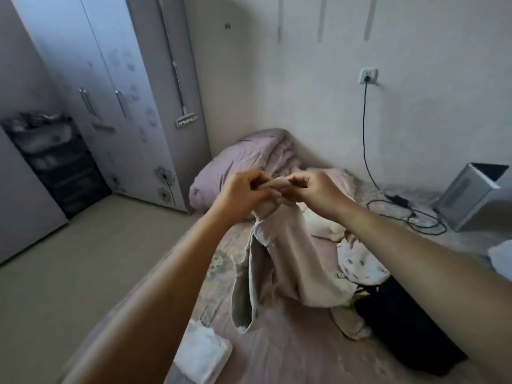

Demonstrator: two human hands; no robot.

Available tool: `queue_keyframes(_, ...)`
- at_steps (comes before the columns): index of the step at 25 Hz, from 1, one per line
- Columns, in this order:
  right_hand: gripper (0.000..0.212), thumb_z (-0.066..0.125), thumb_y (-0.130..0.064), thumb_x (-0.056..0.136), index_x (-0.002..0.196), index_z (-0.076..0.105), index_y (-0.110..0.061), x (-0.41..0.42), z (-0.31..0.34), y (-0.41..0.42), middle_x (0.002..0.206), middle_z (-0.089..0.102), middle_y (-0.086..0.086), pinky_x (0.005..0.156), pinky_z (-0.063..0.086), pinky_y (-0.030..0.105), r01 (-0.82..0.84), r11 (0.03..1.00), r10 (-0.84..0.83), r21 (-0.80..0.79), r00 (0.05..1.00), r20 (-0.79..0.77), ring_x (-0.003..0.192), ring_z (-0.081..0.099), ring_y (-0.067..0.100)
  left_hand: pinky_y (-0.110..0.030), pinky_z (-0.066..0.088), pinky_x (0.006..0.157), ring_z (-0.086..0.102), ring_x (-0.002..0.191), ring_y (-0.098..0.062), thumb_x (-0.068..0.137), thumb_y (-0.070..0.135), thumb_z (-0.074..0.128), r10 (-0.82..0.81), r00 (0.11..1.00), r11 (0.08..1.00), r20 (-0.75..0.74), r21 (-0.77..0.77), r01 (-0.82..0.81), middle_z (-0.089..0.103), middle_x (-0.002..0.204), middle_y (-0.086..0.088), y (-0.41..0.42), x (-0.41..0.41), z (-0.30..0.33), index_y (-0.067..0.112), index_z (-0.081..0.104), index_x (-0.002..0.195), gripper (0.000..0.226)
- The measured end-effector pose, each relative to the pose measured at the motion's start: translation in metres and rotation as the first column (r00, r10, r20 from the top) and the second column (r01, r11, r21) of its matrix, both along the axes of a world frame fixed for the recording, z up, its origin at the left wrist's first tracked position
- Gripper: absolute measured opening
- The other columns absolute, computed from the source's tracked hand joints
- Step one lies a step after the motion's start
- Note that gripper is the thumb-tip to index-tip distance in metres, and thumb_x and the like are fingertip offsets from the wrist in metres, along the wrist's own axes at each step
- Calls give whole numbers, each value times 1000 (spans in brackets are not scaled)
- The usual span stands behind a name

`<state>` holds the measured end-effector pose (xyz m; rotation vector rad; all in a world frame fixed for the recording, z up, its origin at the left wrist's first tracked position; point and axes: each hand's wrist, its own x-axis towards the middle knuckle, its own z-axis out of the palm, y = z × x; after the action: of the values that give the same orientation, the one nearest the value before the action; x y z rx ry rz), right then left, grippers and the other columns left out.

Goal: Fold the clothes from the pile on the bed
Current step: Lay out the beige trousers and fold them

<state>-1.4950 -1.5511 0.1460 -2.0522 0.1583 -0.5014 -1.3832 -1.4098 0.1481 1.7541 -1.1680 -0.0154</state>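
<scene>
A beige garment (pixel 288 261) hangs in the air over the bed (pixel 291 356), its lower end trailing onto the sheet. My left hand (pixel 246 195) and my right hand (pixel 313 191) are raised side by side and both pinch its top edge, fingers curled round the cloth. The pile (pixel 357 261) of remaining clothes lies to the right on the bed: white patterned pieces and a black garment (pixel 401 322). A folded white item (pixel 202 353) rests near the bed's left front edge.
A crumpled pink duvet (pixel 243 164) lies at the head of the bed. A grey box (pixel 468 198) and a black cable (pixel 410 214) sit at the right by the wall. A wardrobe (pixel 110 92) and dark shelf (pixel 55 162) stand left across the floor.
</scene>
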Motion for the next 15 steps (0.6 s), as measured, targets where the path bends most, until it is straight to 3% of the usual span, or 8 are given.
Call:
queue_keyframes(2, 11, 64, -8, 88, 87, 70, -16, -4, 29, 3, 72, 67, -4, 69, 52, 27, 84, 996, -84, 11, 995, 45, 68, 59, 2, -14, 44, 64, 54, 62, 5, 71, 5, 79, 5, 994, 988, -108, -153, -21, 64, 62, 14, 4, -10, 16, 15, 66, 74, 16)
queue_keyframes(4, 10, 65, -10, 88, 84, 71, -16, -10, 60, 4, 71, 67, 0, 72, 54, 40, 145, 989, -145, 5, 986, 85, 70, 60, 11, -13, 48, 65, 56, 58, 8, 73, -1, 76, -18, 965, 959, -260, -277, -57, 65, 57, 16, 9, -19, 36, 15, 65, 71, 20)
queue_keyframes(6, 11, 65, -12, 88, 79, 70, -17, -19, 92, 4, 73, 67, 5, 72, 53, 44, 180, 984, -178, -8, 976, 123, 73, 60, 20, -13, 49, 66, 57, 57, 7, 73, -3, 75, -45, 942, 936, -332, -343, -76, 66, 56, 16, 14, -24, 56, 13, 65, 71, 19)
queue_keyframes(9, 7, 65, -10, 88, 87, 70, -5, -30, 127, 1, 81, 66, 12, 73, 53, 44, 236, 971, -239, 36, 954, 183, 76, 60, 21, -10, 46, 61, 57, 59, 4, 76, 3, 74, -88, 926, 935, -366, -352, -50, 67, 65, 10, 19, -27, 76, 8, 68, 82, 10)
queue_keyframes(12, 8, 62, -11, 90, 85, 68, -13, -47, 160, 0, 79, 67, 4, 66, 57, 29, 260, 962, -274, 88, 930, 244, 67, 64, 10, -6, 43, 55, 54, 64, 0, 82, 18, 72, 77, 918, 948, -389, -257, -188, 60, 77, 2, 21, -32, 70, 8, 63, 101, 23)
queue_keyframes(15, 9, 60, -12, 91, 95, 68, -7, -57, 186, -2, 77, 66, 2, 58, 56, 22, 292, 948, -317, 126, 906, 282, 61, 62, 7, -13, 42, 51, 51, 52, -1, 86, 24, 68, 159, 866, 887, -475, -316, -337, 57, 69, 0, 19, -50, 54, 11, 60, 84, 16)
